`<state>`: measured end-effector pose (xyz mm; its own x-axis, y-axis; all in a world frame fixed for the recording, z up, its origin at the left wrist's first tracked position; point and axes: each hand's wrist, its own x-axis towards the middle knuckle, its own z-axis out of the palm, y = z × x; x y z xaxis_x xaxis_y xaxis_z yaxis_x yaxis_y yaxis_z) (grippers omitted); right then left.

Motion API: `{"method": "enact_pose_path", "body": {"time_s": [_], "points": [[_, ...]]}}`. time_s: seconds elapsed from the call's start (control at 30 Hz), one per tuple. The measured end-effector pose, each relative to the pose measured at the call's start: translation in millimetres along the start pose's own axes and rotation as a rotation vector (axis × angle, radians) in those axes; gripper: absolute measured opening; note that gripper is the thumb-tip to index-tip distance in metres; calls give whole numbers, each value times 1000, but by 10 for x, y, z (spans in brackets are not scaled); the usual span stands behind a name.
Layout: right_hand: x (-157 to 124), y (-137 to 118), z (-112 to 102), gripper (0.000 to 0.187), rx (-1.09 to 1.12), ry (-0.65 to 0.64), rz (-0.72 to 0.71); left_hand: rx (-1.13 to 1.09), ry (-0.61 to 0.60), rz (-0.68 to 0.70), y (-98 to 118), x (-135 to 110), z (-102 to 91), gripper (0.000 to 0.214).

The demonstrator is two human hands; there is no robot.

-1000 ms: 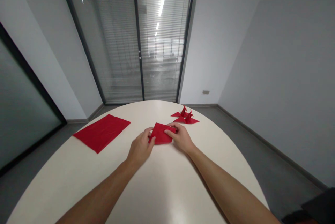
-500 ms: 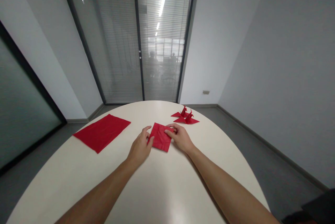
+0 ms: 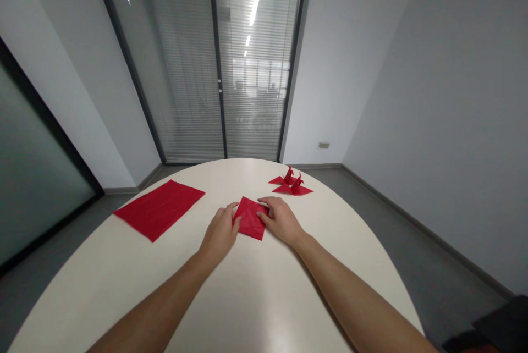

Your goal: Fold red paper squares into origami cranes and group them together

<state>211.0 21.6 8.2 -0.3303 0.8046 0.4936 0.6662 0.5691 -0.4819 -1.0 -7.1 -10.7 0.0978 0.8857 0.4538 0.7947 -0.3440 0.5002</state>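
A small folded red paper [image 3: 249, 219] lies flat on the white round table [image 3: 231, 298], between my two hands. My left hand [image 3: 220, 235] rests at its left edge with the fingertips pinching that edge. My right hand [image 3: 280, 219] lies over its right side, fingers stretched flat and pressing down on the paper. Part of the paper's right half is hidden under those fingers.
A stack of flat red paper sheets [image 3: 159, 208] lies at the table's left. Two finished red origami cranes [image 3: 291, 183] stand at the far right of the table. Glass doors with blinds [image 3: 214, 61] are behind; grey floor surrounds the table.
The red paper was turned and laid flat between my hands. My right hand moved from pinching its top edge to pressing flat on it; my left hand stayed at the left edge.
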Motion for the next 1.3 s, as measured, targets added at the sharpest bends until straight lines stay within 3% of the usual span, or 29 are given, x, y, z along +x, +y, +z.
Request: {"method": "enact_pose_path", "body": {"time_s": [0.3,0.57,0.77,0.93,1.03,1.17,1.3], "points": [[-16,-24,23,24,-43,-161,-181,151,-41,24,69,-12,-75,40],[-43,33,44,51,-2,-56,-77,-17,-31,75,-15,8,13,42],[-45,62,46,55,43,-12,-34,-133,-60,70,-1,7,-9,50],[-20,-10,-3,56,91,90,-124,-205,95,31,25,28,-88,34],[-12,-23,-20,54,109,130,-174,-203,175,132,36,45,-142,17],[2,16,-36,53,113,162,-164,-143,221,265,67,42,-192,23],[15,21,-63,46,128,147,-76,-13,92,354,96,20,-195,26]]}}
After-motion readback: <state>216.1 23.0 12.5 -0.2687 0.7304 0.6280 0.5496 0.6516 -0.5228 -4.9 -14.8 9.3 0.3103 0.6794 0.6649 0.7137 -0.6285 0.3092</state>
